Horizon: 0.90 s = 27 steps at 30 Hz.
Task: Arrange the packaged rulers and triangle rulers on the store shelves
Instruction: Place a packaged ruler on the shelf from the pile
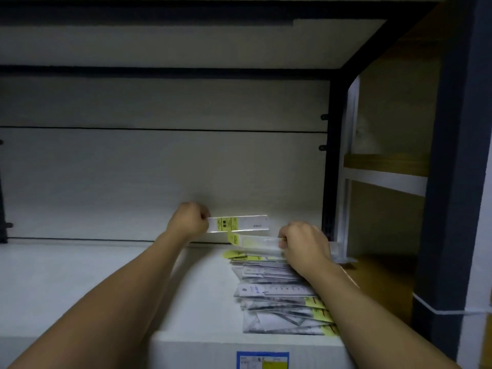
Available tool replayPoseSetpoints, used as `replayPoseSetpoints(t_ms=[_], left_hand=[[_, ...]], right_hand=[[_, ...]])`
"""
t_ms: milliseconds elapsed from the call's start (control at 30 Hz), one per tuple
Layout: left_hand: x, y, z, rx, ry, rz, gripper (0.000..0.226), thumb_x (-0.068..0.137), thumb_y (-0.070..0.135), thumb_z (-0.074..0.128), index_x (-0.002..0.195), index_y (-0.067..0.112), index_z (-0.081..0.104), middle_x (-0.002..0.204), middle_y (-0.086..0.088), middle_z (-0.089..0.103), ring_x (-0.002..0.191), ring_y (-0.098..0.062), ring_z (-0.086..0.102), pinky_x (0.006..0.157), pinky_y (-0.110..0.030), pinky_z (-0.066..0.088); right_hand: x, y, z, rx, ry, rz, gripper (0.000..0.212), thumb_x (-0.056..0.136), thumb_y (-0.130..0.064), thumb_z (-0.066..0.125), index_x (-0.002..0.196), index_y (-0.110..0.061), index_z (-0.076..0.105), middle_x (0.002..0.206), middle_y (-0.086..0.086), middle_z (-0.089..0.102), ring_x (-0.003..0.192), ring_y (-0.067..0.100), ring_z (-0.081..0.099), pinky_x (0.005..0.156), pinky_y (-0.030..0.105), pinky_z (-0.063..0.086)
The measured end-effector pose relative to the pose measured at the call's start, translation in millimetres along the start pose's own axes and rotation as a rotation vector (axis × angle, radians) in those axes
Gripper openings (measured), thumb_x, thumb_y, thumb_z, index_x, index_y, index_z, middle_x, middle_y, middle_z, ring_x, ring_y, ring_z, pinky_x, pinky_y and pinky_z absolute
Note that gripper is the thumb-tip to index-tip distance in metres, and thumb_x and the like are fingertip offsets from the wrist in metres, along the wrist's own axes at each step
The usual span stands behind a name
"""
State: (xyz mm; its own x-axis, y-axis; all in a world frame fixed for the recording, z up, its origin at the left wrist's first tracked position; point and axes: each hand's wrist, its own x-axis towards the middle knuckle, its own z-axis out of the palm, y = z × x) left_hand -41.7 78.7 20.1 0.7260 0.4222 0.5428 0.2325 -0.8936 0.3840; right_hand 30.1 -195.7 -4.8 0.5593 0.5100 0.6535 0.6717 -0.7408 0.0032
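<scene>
White shelf (80,275), matte. Pile of clear-sleeved rulers (277,296) at its right end, far part hidden under right hand (303,245), print blurred. Right hand grips a yellow-tagged packet (255,242) atop the pile; left hand (187,221) pinches another flat packaged ruler (239,223), held level just above.

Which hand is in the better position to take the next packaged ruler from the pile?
Probably the right hand: it rests on the pile of packaged rulers and pinches one there. The left hand holds a single packaged ruler up, away from the pile.
</scene>
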Motion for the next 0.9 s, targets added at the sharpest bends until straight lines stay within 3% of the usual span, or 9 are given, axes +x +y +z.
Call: replayPoseSetpoints(t_ms=[133, 300, 433, 633, 767, 900], left_hand=[[-9, -21, -29, 0.039, 0.000, -0.011, 0.025, 0.078, 0.002, 0.051, 0.074, 0.020, 0.068, 0.074, -0.001, 0.061, 0.076, -0.022, 0.056, 0.065, -0.023, 0.037], [-16, -64, -60, 0.100, -0.027, 0.040, 0.025, 0.077, 0.001, 0.051, 0.074, 0.020, 0.067, 0.075, -0.001, 0.061, 0.076, -0.023, 0.056, 0.064, -0.023, 0.037], [-19, -100, -77, 0.089, -0.027, 0.108, 0.027, 0.078, -0.001, 0.049, 0.081, 0.013, 0.072, 0.079, -0.004, 0.065, 0.076, -0.021, 0.054, 0.065, -0.023, 0.037], [-20, -161, -105, 0.070, -0.037, 0.174, 0.027, 0.082, 0.002, 0.047, 0.084, 0.013, 0.071, 0.083, -0.004, 0.067, 0.079, -0.024, 0.057, 0.065, -0.026, 0.039], [-19, -198, -121, 0.053, -0.056, 0.196, 0.025, 0.083, 0.002, 0.049, 0.084, 0.012, 0.072, 0.086, -0.006, 0.071, 0.084, -0.027, 0.062, 0.068, -0.028, 0.046], [-22, -216, -132, 0.057, -0.098, 0.202, 0.027, 0.084, 0.001, 0.048, 0.087, 0.012, 0.072, 0.088, -0.006, 0.070, 0.084, -0.025, 0.059, 0.069, -0.028, 0.045]], right_hand=[[6, -5, -6, 0.035, -0.041, -0.017, 0.020, 0.092, -0.010, 0.057, 0.098, -0.018, 0.075, 0.104, 0.001, 0.067, 0.098, 0.025, 0.062, 0.077, 0.030, 0.043], [18, -27, -10, 0.083, -0.118, 0.033, 0.030, 0.087, -0.005, 0.054, 0.105, -0.019, 0.074, 0.109, 0.006, 0.069, 0.099, 0.031, 0.063, 0.074, 0.032, 0.049], [28, -69, -10, 0.095, -0.120, 0.053, 0.037, 0.083, -0.004, 0.053, 0.109, -0.019, 0.074, 0.114, 0.008, 0.068, 0.104, 0.034, 0.063, 0.081, 0.037, 0.054], [31, -144, 1, 0.067, -0.015, 0.019, 0.030, 0.080, -0.006, 0.051, 0.096, -0.019, 0.073, 0.102, 0.001, 0.065, 0.097, 0.030, 0.061, 0.071, 0.032, 0.047], [41, -181, 5, 0.056, -0.044, 0.058, 0.029, 0.081, -0.007, 0.051, 0.096, -0.021, 0.072, 0.102, 0.000, 0.065, 0.098, 0.029, 0.060, 0.069, 0.030, 0.042], [45, -204, 5, 0.101, -0.101, 0.089, 0.032, 0.077, -0.006, 0.047, 0.092, -0.020, 0.073, 0.096, 0.005, 0.069, 0.092, 0.033, 0.063, 0.075, 0.036, 0.054]])
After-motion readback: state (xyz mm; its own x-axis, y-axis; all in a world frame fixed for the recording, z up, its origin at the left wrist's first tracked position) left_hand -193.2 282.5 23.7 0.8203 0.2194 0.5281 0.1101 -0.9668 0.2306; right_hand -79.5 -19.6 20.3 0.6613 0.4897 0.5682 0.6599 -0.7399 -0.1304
